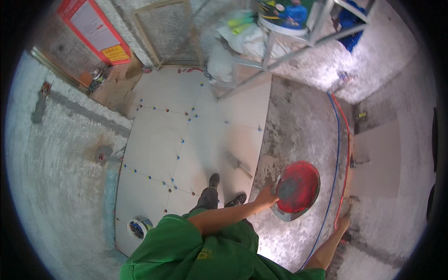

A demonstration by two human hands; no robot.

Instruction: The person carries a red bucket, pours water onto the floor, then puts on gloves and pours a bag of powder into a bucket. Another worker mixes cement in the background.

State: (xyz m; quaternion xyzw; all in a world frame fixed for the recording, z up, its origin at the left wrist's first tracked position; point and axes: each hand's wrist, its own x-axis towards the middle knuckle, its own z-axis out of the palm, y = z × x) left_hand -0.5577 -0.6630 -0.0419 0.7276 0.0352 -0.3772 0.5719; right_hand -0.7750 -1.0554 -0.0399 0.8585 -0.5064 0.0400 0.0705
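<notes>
My left hand (267,198) grips the near-left rim of a round red tub (305,189). The tub's inside is smeared with grey, and its outer edge is dark. It stands on the rough bare floor to the right of the tiles. My right hand (344,223) reaches out to the right, low by the wall and close to the end of a red pipe (346,177). Its fingers are too small and blurred to show whether they hold anything. A trowel (240,164) with a grey blade lies on the tiles in front of my feet.
Pale floor tiles (158,126) carry several small levelling caps along their joints. A white bucket (140,227) of small parts stands at left. A blue pipe (337,140) runs beside the red one. A metal frame (289,56) and white sacks (220,65) stand at the far side.
</notes>
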